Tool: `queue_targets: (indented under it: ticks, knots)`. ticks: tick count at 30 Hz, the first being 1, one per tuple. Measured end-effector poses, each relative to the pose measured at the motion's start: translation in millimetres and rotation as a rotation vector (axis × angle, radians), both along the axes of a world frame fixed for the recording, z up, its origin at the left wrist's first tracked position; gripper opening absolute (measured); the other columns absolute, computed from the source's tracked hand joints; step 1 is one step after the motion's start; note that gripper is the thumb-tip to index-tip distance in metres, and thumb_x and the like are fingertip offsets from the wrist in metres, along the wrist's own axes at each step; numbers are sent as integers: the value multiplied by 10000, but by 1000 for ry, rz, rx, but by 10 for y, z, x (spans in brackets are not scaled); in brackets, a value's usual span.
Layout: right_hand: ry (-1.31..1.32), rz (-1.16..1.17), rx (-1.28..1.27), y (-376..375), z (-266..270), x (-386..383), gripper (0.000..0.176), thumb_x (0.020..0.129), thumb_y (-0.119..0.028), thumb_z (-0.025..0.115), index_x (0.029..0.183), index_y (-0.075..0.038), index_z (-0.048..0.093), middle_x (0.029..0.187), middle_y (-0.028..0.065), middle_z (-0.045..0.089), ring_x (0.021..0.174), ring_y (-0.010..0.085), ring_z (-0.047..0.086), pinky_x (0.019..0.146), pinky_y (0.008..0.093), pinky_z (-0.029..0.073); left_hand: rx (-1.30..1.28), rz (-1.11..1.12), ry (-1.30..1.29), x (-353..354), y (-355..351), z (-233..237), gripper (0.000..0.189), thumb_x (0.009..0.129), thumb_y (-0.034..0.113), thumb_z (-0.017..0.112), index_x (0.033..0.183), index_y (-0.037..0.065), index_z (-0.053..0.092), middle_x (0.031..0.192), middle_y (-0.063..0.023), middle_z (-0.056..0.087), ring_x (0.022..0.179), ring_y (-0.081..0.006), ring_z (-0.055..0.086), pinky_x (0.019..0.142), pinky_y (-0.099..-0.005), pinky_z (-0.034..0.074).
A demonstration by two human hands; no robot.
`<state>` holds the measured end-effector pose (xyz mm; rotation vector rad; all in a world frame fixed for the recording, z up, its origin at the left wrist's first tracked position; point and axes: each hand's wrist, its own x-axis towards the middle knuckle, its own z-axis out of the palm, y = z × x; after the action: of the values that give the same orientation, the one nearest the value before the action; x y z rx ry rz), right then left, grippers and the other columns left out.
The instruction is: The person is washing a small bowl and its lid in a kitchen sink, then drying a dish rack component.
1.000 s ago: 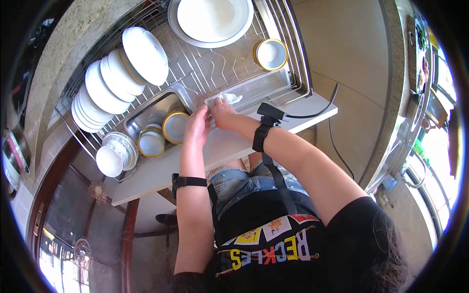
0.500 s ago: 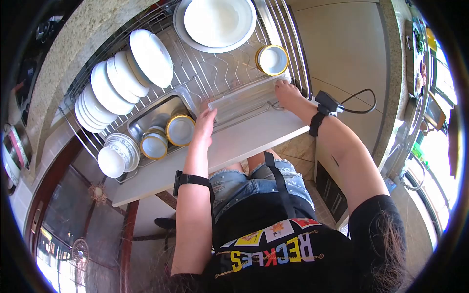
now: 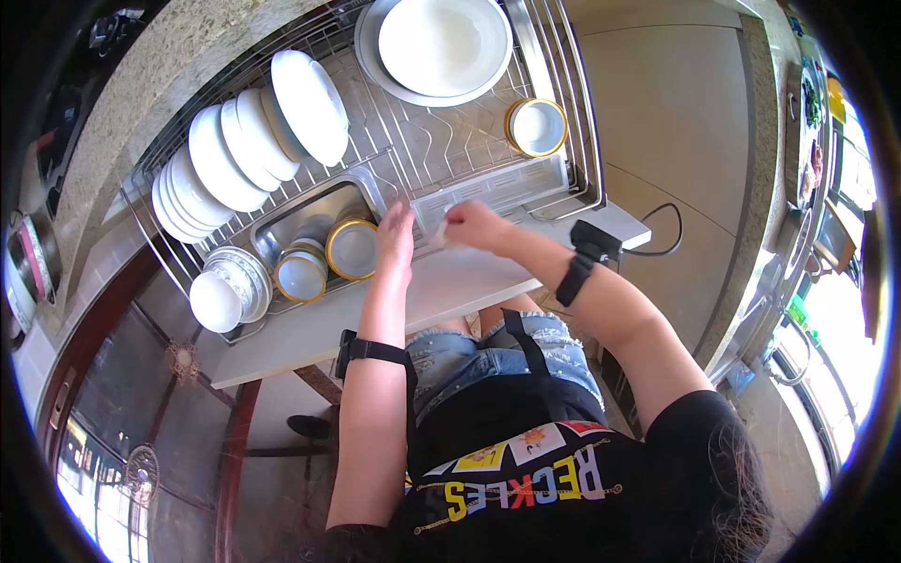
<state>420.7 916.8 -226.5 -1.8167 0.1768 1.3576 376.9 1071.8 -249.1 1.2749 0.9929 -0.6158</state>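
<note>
A long, clear plastic tray (image 3: 511, 188) is slanted up and rightward from near the left hand's (image 3: 395, 239) fingers, their spacing unclear; a blurred whitish scrap (image 3: 439, 235) is pinched by the right hand's (image 3: 477, 230) fingers.

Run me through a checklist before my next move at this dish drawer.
1. Drawer pulled out: ok.
2. Plates standing in the rack: ok.
3. Clear tray lying along the rack's front: ok.
4. Both hands away from the tray: not ok; the left hand is at its left end and the right hand is by its front edge.
5. White bit firmly in the right fingers: cannot tell, it is blurred.
6. Gap between tray and gold-rimmed cup: cannot tell, they look very close.
</note>
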Motion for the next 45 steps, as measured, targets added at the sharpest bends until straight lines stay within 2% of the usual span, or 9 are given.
queue_targets:
  ticks: [3, 8, 11, 17, 20, 22, 27, 33, 45]
  knots:
    - [135, -413, -74, -297, 40, 133, 356, 770, -140, 502, 1068, 49, 546, 948, 147, 614, 821, 242, 599, 716, 338, 470, 173, 39, -190, 197, -122, 141, 376, 846, 132, 535, 1183, -23, 473, 1146, -153, 544, 1051, -197, 518, 890, -297, 391]
    - [631, -1301, 514, -947, 412, 238, 386, 826, -125, 376, 1161, 47, 455, 1096, 169, 560, 996, 279, 562, 844, 392, 451, 26, -40, -356, 591, -446, 176, 286, 850, 138, 535, 1119, 41, 537, 1006, -109, 608, 958, -198, 566, 835, -303, 431]
    - [624, -1406, 709, -1138, 554, 233, 374, 833, -182, 349, 1125, 6, 487, 1106, 141, 568, 1020, 280, 554, 874, 423, 442, -462, 104, -70, 740, -665, 334, 275, 886, 197, 496, 1109, 41, 535, 1033, -97, 588, 970, -157, 546, 763, -312, 468]
    - [582, -1345, 879, -1353, 645, 265, 341, 868, -193, 359, 1118, -5, 495, 1084, 128, 579, 975, 247, 576, 855, 386, 456, -866, 88, -49, 741, -1217, 812, 324, 908, 238, 453, 1130, 7, 502, 1103, -83, 550, 978, -178, 551, 830, -325, 455]
    - [173, -1168, 414, -1342, 603, 306, 207, 870, -128, 487, 1009, 12, 551, 941, 67, 605, 839, 143, 594, 736, 233, 469, -744, 82, -102, 717, -1310, 756, 354, 906, 249, 475, 1162, 5, 487, 1112, -94, 547, 1006, -171, 545, 848, -322, 448]
    - [-240, -842, 194, -1357, 468, 269, 211, 861, -124, 513, 1005, 22, 561, 899, 43, 599, 808, 99, 559, 724, 233, 447, -748, 22, -136, 778, -1330, 743, 330, 919, 236, 457, 1160, 12, 487, 1097, -80, 547, 1006, -157, 537, 847, -308, 445]
    - [-389, -530, 115, -1309, 623, 330, 260, 781, -111, 619, 1020, -14, 584, 889, 64, 601, 860, 124, 558, 751, 273, 451, -670, -120, -46, 937, -1307, 796, 325, 926, 248, 445, 1148, 16, 492, 1072, -96, 561, 977, -172, 557, 851, -333, 456]
    - [-185, -731, 277, -1553, 689, 308, 222, 775, -54, 581, 992, -13, 590, 857, 26, 606, 797, 77, 561, 720, 234, 455, -445, -377, 38, 1072, -863, 788, 482, 895, 320, 483, 1285, 45, 409, 1223, -150, 501, 1009, -237, 555, 878, -380, 433]
    - [-189, -761, 123, -2310, 1431, 38, 231, 737, -5, 522, 962, -21, 571, 866, 12, 573, 805, 74, 536, 715, 220, 440, -266, -420, -77, 1313, -299, 1367, 318, 896, 203, 461, 1145, 7, 490, 1040, -101, 576, 970, -181, 552, 843, -318, 440]
